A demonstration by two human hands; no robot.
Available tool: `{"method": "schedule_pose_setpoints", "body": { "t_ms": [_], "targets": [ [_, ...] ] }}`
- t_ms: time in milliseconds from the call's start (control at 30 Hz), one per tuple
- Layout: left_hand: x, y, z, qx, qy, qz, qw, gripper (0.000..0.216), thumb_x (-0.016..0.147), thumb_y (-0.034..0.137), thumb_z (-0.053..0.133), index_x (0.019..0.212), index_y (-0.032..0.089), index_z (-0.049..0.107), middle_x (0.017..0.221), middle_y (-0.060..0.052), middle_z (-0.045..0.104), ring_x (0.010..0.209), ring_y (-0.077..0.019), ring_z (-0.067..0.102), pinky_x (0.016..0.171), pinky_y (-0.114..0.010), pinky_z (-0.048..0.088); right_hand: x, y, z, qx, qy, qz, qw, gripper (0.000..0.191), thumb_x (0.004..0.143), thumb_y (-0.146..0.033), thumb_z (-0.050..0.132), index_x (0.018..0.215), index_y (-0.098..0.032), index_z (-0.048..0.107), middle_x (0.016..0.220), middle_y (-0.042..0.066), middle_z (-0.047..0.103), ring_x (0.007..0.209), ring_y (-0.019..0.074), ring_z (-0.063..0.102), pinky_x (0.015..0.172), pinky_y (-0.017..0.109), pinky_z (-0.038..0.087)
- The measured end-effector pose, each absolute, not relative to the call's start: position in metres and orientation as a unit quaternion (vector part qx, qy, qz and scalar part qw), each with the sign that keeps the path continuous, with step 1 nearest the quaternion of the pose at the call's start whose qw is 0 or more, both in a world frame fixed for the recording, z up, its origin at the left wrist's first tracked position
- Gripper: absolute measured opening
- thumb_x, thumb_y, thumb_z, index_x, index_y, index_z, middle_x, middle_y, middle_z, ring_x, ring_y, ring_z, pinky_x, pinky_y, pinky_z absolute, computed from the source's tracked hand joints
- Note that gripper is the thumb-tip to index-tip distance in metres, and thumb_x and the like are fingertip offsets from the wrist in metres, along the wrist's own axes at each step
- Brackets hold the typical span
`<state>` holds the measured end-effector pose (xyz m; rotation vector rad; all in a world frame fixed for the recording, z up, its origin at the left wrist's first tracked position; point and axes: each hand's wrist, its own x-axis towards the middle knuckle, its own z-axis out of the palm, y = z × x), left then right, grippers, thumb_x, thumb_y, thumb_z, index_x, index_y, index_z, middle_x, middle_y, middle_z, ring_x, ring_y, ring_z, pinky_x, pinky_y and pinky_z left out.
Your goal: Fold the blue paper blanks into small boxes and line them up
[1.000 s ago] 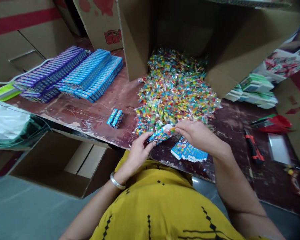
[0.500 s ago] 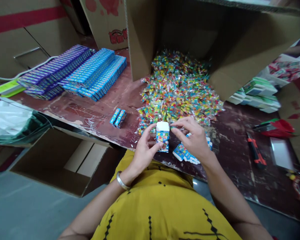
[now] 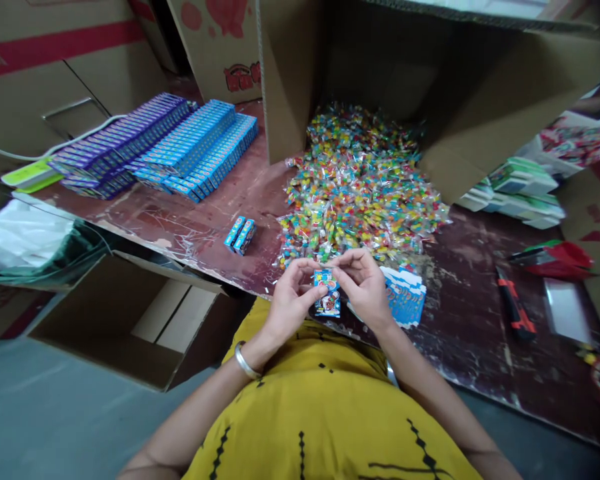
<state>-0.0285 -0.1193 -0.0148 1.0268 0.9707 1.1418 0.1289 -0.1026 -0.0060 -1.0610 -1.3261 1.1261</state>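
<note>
A small blue printed candy box is held upright in front of my body. My left hand grips its left side, with the thumb across the front. The fingers of my right hand are closed at the box's top edge, where the white flap no longer shows. Beside my right hand lies a fanned stack of flat blue cartons. Just beyond both hands spreads a heap of small clear candy packets with colourful pieces inside. Two finished-looking blue boxes stand to the left.
Rows of blue boxes and purple boxes are stacked at the far left. A large carton opens over the candy heap. On the right lie a red-and-black cutter and green-white packs. An open carton sits below the table's left edge.
My right hand has moved left and in to the box top, and the raised white flap is now out of sight. The box has come slightly lower. The view has shifted a little.
</note>
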Motion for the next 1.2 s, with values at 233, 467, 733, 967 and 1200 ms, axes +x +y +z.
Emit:
{"method": "schedule_pose_setpoints", "body": {
  "t_ms": [233, 467, 733, 967, 1200],
  "targets": [
    [-0.026, -0.122, -0.019, 0.428, 0.414, 0.528, 0.605, 0.036, 0.073, 0.021, 0.074, 0.089, 0.02, 0.042, 0.088, 0.005, 0.046, 0.058, -0.0009, 0.044, 0.054, -0.014, 0.038, 0.132, -0.094, -0.001, -0.444, -0.562, 0.516, 0.47, 0.018, 0.077, -0.032, 0.075, 0.076, -0.02, 0.061, 0.08, 0.0, 0.064, 0.072, 0.0136, 0.06, 0.068, 0.026, 0.049],
    [-0.032, -0.123, -0.016, 0.51, 0.446, 0.493, 0.545, 0.033, 0.078, 0.021, 0.071, 0.101, 0.022, 0.047, 0.099, 0.0, 0.054, 0.083, -0.0104, 0.059, 0.073, -0.022, 0.051, 0.141, -0.079, 0.007, -0.472, -0.565, 0.543, 0.404, 0.02, 0.071, -0.034, 0.08, 0.074, -0.018, 0.068, 0.073, 0.002, 0.067, 0.068, 0.0151, 0.06, 0.065, 0.028, 0.049],
    [-0.036, -0.121, -0.009, 0.515, 0.443, 0.47, 0.563, 0.04, 0.08, 0.024, 0.068, 0.119, 0.024, 0.059, 0.113, -0.005, 0.061, 0.085, -0.0138, 0.064, 0.076, -0.026, 0.055, 0.138, -0.087, 0.012, -0.462, -0.668, 0.415, 0.411, 0.019, 0.086, -0.034, 0.064, 0.073, -0.02, 0.066, 0.084, 0.004, 0.067, 0.08, 0.018, 0.063, 0.075, 0.033, 0.051],
    [-0.04, -0.111, -0.014, 0.464, 0.434, 0.521, 0.57, 0.034, 0.077, 0.027, 0.072, 0.107, 0.018, 0.059, 0.104, -0.005, 0.066, 0.091, -0.0167, 0.064, 0.081, -0.027, 0.053, 0.14, -0.107, 0.012, -0.405, -0.834, 0.262, 0.267, 0.089, 0.067, -0.03, 0.082, 0.143, -0.024, 0.036, 0.145, 0.011, 0.043, 0.136, 0.0292, 0.038, 0.114, 0.049, 0.033],
    [-0.059, -0.114, -0.002, 0.518, 0.449, 0.46, 0.564, 0.038, 0.085, 0.033, 0.064, 0.119, 0.02, 0.053, 0.09, -0.004, 0.066, 0.082, -0.0158, 0.064, 0.074, -0.027, 0.052, 0.128, -0.106, 0.003, -0.391, -0.842, 0.223, 0.298, 0.094, 0.069, -0.034, 0.079, 0.147, -0.026, 0.027, 0.148, 0.011, 0.04, 0.139, 0.0307, 0.036, 0.115, 0.052, 0.033]
  ]
}}
